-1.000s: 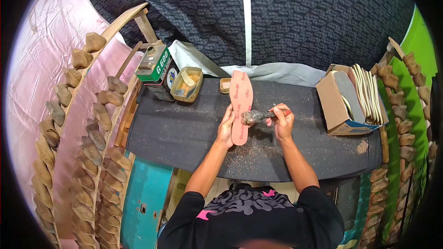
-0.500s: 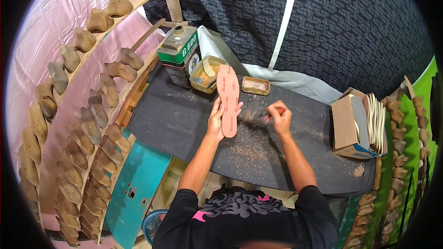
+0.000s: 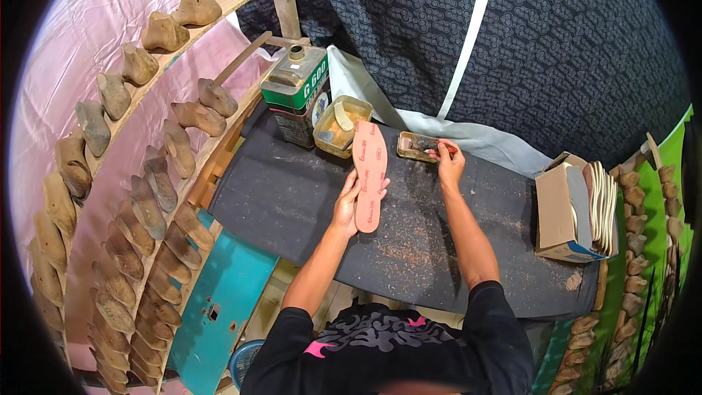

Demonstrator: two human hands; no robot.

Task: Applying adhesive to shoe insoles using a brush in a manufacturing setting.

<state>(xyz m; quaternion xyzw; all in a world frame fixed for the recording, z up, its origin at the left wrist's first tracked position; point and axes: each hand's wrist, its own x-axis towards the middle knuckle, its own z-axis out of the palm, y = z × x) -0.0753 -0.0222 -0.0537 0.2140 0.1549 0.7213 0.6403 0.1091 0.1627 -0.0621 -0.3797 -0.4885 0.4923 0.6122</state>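
Observation:
A pinkish-tan shoe insole [image 3: 371, 168] with red printing stands nearly upright in front of me. My left hand [image 3: 346, 203] grips it near the heel end, the thumb across one edge and fingertips showing past the other. In my right hand [image 3: 451, 165] is a small brush [image 3: 424, 144] with dark bristles and a bit of red on its handle. Its bristles are down in a small shallow tin [image 3: 404, 152] at the back of the table. What lies in the tin is partly hidden by the brush.
A green and black metal can [image 3: 296, 91] stands behind a yellowish tub [image 3: 322, 139] at the back left. A cardboard box [image 3: 553, 208] of insoles sits at the right. Shavings litter the dark tabletop [image 3: 292, 212]. Wooden shoe lasts [image 3: 139, 201] line racks on the left.
My right hand has carried the brush away from me, from beside the insole to the small tin. The whole view has shifted slightly, and my left hand still holds the insole.

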